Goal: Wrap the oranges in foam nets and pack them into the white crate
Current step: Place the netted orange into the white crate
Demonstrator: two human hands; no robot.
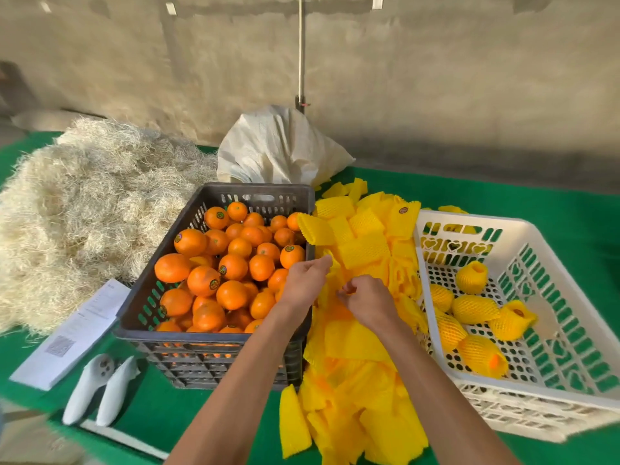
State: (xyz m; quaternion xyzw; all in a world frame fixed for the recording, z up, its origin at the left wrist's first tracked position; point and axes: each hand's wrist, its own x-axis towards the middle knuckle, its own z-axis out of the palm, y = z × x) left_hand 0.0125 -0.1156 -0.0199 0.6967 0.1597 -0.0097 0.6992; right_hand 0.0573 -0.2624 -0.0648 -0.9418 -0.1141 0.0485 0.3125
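Note:
A dark grey crate (214,337) at centre left is full of loose oranges (231,266). To its right lies a long pile of yellow foam nets (362,250). Both my hands are over that pile. My left hand (303,280) pinches the edge of a yellow net by the grey crate's rim. My right hand (367,298) is curled round something orange and yellow; part of it is hidden by the fingers. The white crate (550,297) stands at the right and holds several net-wrapped oranges (474,308).
A heap of pale straw (84,203) fills the left of the green table (503,199). A white sack (278,146) sits behind the grey crate. Papers (73,330) and a white two-handled tool (100,387) lie at front left. A wall rises behind.

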